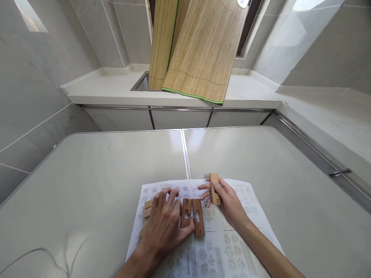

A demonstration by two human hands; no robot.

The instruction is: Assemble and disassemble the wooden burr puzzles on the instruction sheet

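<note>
My right hand (232,202) pinches a light wooden puzzle piece (215,193) marked "2" between thumb and fingers, raised a little over the printed sheet (232,231). My left hand (166,222) is bent over the sheet, its thumb and index finger at a dark notched puzzle piece (185,208) with a mark on its upper end. Beside that lies a second dark notched puzzle piece (199,224) marked "1"; their cut-outs face each other. Several light puzzle pieces (147,213) lie left of my left hand, partly hidden by it.
The sheet lies on a pale table (87,177) with a metal seam (185,154) down its middle. A grey cable (43,250) is at the lower left. Beyond stands a white counter (110,90) with a sink (140,83) and a hanging bamboo mat (203,54).
</note>
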